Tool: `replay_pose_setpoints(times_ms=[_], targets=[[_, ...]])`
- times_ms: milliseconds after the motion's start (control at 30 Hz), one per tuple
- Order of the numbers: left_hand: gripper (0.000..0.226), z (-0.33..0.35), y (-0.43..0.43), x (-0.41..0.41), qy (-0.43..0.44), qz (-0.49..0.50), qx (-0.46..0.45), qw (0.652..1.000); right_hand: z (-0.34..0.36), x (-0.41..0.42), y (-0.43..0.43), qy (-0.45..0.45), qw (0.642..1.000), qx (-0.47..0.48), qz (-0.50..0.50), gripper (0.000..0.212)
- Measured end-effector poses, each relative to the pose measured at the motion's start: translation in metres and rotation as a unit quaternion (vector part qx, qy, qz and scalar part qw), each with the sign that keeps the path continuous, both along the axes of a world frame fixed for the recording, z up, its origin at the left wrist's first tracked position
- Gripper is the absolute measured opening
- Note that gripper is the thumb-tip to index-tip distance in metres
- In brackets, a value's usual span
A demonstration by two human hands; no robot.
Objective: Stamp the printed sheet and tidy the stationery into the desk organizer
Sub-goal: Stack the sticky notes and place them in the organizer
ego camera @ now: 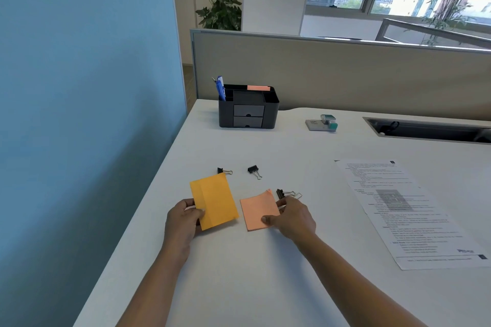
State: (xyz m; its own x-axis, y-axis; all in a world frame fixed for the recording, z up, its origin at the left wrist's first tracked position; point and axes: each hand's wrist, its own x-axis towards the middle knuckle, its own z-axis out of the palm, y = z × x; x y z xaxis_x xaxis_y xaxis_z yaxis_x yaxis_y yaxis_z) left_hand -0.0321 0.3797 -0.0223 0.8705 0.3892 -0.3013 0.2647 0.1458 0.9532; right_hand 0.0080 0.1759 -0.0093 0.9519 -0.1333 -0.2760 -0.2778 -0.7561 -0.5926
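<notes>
**Two sticky pads in hand, organizer next**

Looks like the tidying half of the job, right at the pick-up. Gripping an orange sticky pad (215, 202) with the left hand (186, 218) at the near-left corner, thumb curled over the top. Pinching a pink sticky pad (259, 212) with the right hand (292, 218) along the right edge, thumb on top, fingers round the far side. Sitting side by side on the near part of the white desk (265, 287), just apart.

Left to collect: three binder clips, one (224, 171) just off the orange pad's far edge, one (254, 170) a bit further right, one (285, 194) just beside the right hand's fingers.

Probably heading next for the black desk organizer (248, 107), far side of the desk, well apart from the pads, already holding blue pens (220, 87). Calls for lifting both pads clear, carrying them far, and slotting them into a free compartment without bumping the pens.

Can't tell about the stamping. Printed sheet (406, 210) lying flat off to the right, stamp (322, 122) far beyond it, nobody touching either. Greyish block mid-page, maybe a mark, maybe just print.
</notes>
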Motion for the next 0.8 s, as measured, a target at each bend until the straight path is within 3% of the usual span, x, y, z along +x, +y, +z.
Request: replay_pose_setpoints(times_ms=[200,333,433,500,567,633,700,800], targets=[[0.023,0.002,0.001,-0.003,0.0,0.006,0.001,1.0,0.001,-0.002,0.001,0.003,0.993,0.108,-0.042,0.04],[0.03,0.003,0.001,-0.002,-0.002,0.002,0.005,1.0,0.013,-0.003,-0.003,-0.071,0.986,0.142,-0.054,0.036],[0.037,0.003,-0.002,-0.002,-0.002,-0.002,0.006,1.0,0.022,-0.004,-0.004,-0.111,0.97,0.21,-0.045,0.013],[0.039,0.003,-0.003,-0.001,-0.001,-0.002,0.003,1.0,0.025,-0.004,-0.004,-0.085,0.946,0.306,-0.062,0.014],[0.039,0.003,-0.004,-0.001,-0.003,-0.004,-0.003,1.0,0.028,-0.004,-0.003,-0.013,0.882,0.462,-0.097,0.015],[0.038,0.003,-0.004,-0.002,-0.01,-0.007,-0.01,1.0,0.031,-0.004,-0.002,0.071,0.77,0.611,-0.17,0.013],[0.038,0.003,-0.005,-0.002,-0.015,-0.011,-0.012,1.0,0.033,-0.003,-0.002,0.125,0.679,0.688,-0.222,0.016],[0.038,0.004,-0.008,-0.002,-0.02,-0.019,-0.012,1.0,0.036,-0.002,0.0,0.15,0.63,0.729,-0.221,0.022]])
